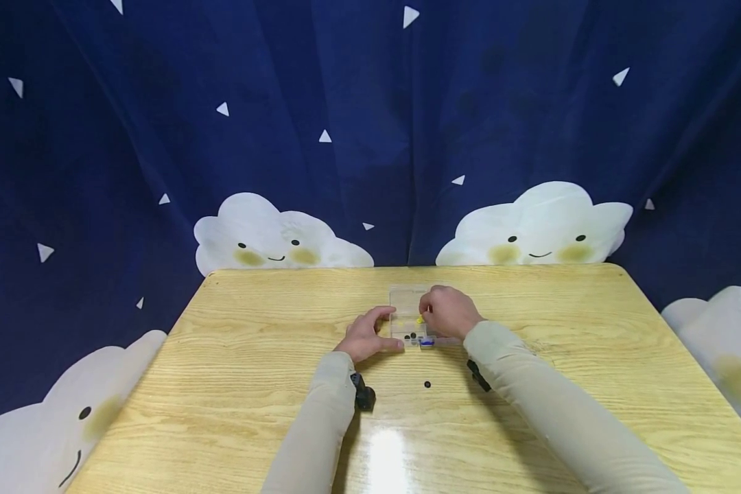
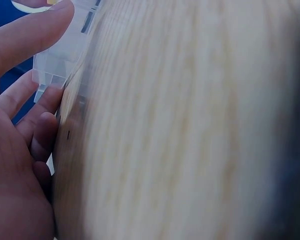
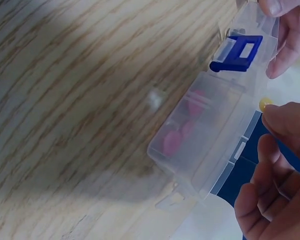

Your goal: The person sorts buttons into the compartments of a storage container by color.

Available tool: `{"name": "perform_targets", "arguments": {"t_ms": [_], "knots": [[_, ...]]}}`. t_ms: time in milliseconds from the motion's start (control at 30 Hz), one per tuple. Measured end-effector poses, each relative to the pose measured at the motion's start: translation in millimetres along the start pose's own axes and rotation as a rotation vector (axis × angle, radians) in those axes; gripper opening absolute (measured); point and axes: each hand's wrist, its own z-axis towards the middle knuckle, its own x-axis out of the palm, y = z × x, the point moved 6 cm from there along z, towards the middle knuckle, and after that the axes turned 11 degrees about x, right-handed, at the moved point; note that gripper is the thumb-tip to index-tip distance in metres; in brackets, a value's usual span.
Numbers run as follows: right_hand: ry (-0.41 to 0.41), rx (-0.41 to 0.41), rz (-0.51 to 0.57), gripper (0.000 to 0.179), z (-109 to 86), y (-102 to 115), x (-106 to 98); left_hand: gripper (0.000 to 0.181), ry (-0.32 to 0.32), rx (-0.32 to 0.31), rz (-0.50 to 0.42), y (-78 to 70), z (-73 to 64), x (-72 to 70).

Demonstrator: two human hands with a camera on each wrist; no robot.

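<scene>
A clear plastic compartment box (image 1: 396,328) sits toward the far side of the table, its see-through lid (image 1: 407,299) up at the back. My left hand (image 1: 366,337) grips its left end, thumb at the near side and fingers at the far side. Between thumb and finger my right hand (image 1: 451,310) pinches a small yellow bead (image 3: 265,104), above the box. Black beads (image 1: 413,335) lie in a front compartment, and pink beads (image 3: 172,143) show through the wall in the right wrist view. A blue latch (image 3: 235,54) is on the front.
One small black bead (image 1: 427,384) lies on the wooden table (image 1: 272,357), nearer than the box. Behind the table's far edge hangs a dark blue curtain (image 1: 358,82) with clouds and white triangles. Each wrist wears a black camera (image 1: 363,394).
</scene>
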Motion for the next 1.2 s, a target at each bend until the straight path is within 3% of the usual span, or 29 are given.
{"name": "perform_targets", "arguments": {"t_ms": [333, 633, 1200], "knots": [[0.020, 0.007, 0.026, 0.015, -4.3, -2, -3, 0.076, 0.016, -0.003, -0.001, -0.5, 0.6, 0.5], [0.011, -0.065, 0.027, 0.015, -15.1, -4, -15, 0.077, 0.012, -0.033, -0.003, 0.6, -0.6, -1.1], [0.025, -0.187, 0.034, 0.006, -49.0, 11, -23, 0.076, 0.006, -0.019, -0.006, -1.8, -0.9, -1.6]]}}
